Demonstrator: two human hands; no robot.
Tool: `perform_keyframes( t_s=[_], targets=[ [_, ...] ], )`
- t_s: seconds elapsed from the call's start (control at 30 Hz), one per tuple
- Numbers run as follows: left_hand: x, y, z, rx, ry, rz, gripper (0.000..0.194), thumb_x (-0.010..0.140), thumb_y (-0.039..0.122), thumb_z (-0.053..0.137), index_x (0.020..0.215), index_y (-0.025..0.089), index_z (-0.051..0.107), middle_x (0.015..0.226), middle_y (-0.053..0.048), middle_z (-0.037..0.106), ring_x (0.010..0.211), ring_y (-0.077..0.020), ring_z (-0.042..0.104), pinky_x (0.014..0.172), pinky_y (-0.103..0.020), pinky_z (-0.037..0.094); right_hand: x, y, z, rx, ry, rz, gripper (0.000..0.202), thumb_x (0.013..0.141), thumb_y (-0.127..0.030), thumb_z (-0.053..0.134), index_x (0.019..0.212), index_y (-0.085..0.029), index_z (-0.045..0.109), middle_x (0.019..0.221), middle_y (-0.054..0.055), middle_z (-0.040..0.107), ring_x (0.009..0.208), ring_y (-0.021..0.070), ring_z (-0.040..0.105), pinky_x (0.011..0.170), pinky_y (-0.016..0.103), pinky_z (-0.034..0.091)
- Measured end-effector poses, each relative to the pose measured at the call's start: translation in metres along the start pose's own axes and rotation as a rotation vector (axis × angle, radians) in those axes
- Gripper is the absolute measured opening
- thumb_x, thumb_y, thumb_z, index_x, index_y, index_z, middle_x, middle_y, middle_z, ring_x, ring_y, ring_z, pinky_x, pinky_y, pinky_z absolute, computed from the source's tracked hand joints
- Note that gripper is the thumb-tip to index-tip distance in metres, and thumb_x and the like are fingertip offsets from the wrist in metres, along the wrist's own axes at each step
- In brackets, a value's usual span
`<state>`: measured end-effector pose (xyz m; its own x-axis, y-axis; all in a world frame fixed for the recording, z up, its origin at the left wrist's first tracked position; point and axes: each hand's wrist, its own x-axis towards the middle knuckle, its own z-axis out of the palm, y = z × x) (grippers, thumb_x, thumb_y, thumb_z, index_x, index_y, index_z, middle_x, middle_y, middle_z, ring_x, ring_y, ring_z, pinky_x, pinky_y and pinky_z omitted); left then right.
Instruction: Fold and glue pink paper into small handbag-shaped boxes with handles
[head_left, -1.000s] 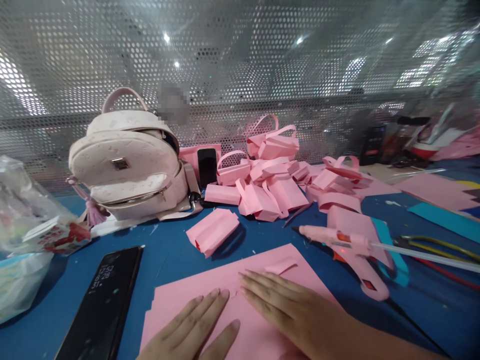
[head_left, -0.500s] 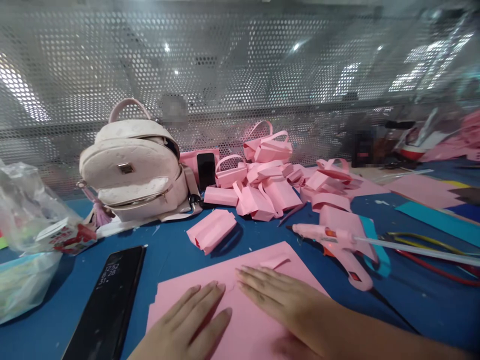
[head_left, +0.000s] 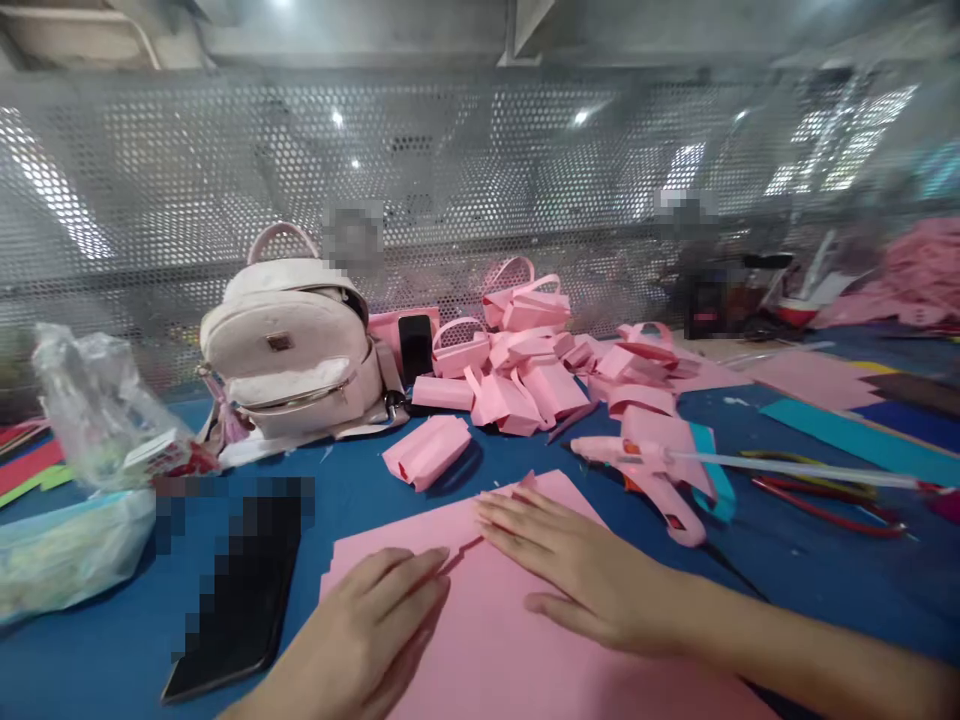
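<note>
At the bottom centre of the frame, pink sheets (head_left: pixel 495 660) lie stacked on the blue bench (head_left: pixel 337 480), their left edges slightly out of line. The left hand (head_left: pixel 356 620) rests on them palm down, fingers together and clenched on nothing. The right hand (head_left: pixel 585 560) is spread flat, grasping nothing, its fingertips by a small raised fold near the top edge. Uneven pressure from the two hands could crease the top sheet askew or slide it over those beneath, since nothing else visible pins the stack.

At the lower left, a black phone (head_left: pixel 251 610) lies near the left forearm; a wide elbow swing could push it. Right of centre, the pink glue gun (head_left: pixel 660 495) lies on its side, its cord (head_left: pixel 735 572) running towards the right forearm. A sideways sweep might snag that cord and drag the gun; if it is hot, the nozzle could burn skin or smear glue on paper.

Beyond the sheets, a folded pink packet (head_left: pixel 426 450) sits alone, where an outstretched hand could crush it. Farther back, pink paper baskets (head_left: pixel 506 398) are heaped loosely beside a pale backpack (head_left: pixel 292 340); a knock to the bag could topple the upper ones or bend their thin handles.
</note>
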<state>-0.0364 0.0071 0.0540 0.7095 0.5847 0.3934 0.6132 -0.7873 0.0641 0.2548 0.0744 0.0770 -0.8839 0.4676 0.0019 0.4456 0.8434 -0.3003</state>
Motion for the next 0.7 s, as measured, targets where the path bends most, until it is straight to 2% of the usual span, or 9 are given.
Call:
perform_keyframes(
  t_s=[0.13,0.2,0.27,0.33,0.4,0.47,0.53,0.6,0.7],
  targets=[
    [-0.001,0.004,0.0,-0.127,0.037,-0.022,0.038,0.1,0.01,0.039,0.133,0.015,0.058,0.129,-0.014,0.067,0.102,-0.0225,0.066,0.084,-0.032,0.06,0.001,0.001,-0.002,-0.14,0.053,-0.067,0.059,0.104,-0.038,0.043,0.155,-0.01,0.032,0.161,0.014,0.03,0.15,0.0274,0.026,0.125,0.052,0.016],
    [-0.003,0.007,0.001,-0.16,0.063,-0.001,0.04,0.099,0.009,0.037,0.132,0.016,0.058,0.125,-0.014,0.068,0.097,-0.0228,0.067,0.079,-0.033,0.06,-0.001,-0.001,-0.004,-0.191,0.08,-0.111,0.055,0.103,-0.03,0.045,0.153,-0.01,0.036,0.158,0.014,0.038,0.148,0.0265,0.031,0.125,0.05,0.019],
    [-0.002,0.01,-0.001,-0.214,0.065,-0.013,0.043,0.098,0.007,0.036,0.134,0.017,0.057,0.125,-0.013,0.068,0.1,-0.0222,0.068,0.082,-0.032,0.059,-0.002,-0.004,-0.007,-0.221,0.13,-0.134,0.049,0.102,-0.022,0.045,0.149,-0.01,0.044,0.151,0.013,0.05,0.142,0.0254,0.041,0.123,0.049,0.024],
    [-0.001,0.011,-0.003,-0.32,0.072,-0.1,0.042,0.099,0.009,0.037,0.133,0.021,0.059,0.122,-0.01,0.07,0.104,-0.0195,0.068,0.088,-0.029,0.057,-0.003,-0.009,-0.009,-0.214,0.197,-0.108,0.04,0.102,-0.019,0.044,0.139,-0.013,0.056,0.136,0.012,0.064,0.13,0.0256,0.054,0.118,0.048,0.031],
    [0.001,0.01,-0.006,-0.441,0.088,-0.268,0.034,0.099,0.014,0.044,0.125,0.025,0.064,0.115,-0.005,0.073,0.103,-0.0166,0.069,0.089,-0.024,0.055,-0.001,-0.014,-0.012,-0.159,0.263,-0.036,0.029,0.102,-0.02,0.046,0.122,-0.016,0.066,0.117,0.01,0.072,0.112,0.0244,0.063,0.108,0.044,0.042],
    [0.004,0.008,-0.008,-0.549,0.094,-0.471,0.027,0.096,0.018,0.052,0.114,0.026,0.07,0.106,-0.001,0.076,0.095,-0.0152,0.071,0.085,-0.021,0.054,0.003,-0.018,-0.014,-0.076,0.287,0.047,0.021,0.101,-0.021,0.051,0.104,-0.018,0.071,0.101,0.007,0.074,0.096,0.0219,0.066,0.094,0.038,0.047],
    [0.007,0.006,-0.009,-0.629,0.069,-0.624,0.023,0.092,0.02,0.058,0.108,0.025,0.074,0.1,0.0,0.077,0.088,-0.0153,0.072,0.08,-0.021,0.054,0.01,-0.019,-0.016,0.02,0.261,0.122,0.017,0.098,-0.019,0.055,0.091,-0.019,0.07,0.093,0.004,0.073,0.088,0.0194,0.066,0.084,0.032,0.048],
    [0.011,0.005,-0.011,-0.641,0.026,-0.686,0.02,0.089,0.022,0.062,0.103,0.024,0.076,0.096,0.0,0.078,0.084,-0.0162,0.071,0.077,-0.023,0.052,0.017,-0.018,-0.016,0.103,0.216,0.178,0.017,0.095,-0.016,0.056,0.086,-0.02,0.069,0.09,0.002,0.072,0.086,0.0181,0.066,0.077,0.029,0.047],
    [0.018,0.005,-0.01,-0.546,-0.007,-0.673,0.016,0.088,0.026,0.064,0.095,0.023,0.078,0.091,-0.002,0.077,0.082,-0.0184,0.069,0.077,-0.026,0.05,0.026,-0.015,-0.015,0.156,0.187,0.201,0.015,0.091,-0.013,0.057,0.085,-0.02,0.069,0.091,0.001,0.072,0.087,0.0185,0.065,0.075,0.027,0.045]
  ],
)
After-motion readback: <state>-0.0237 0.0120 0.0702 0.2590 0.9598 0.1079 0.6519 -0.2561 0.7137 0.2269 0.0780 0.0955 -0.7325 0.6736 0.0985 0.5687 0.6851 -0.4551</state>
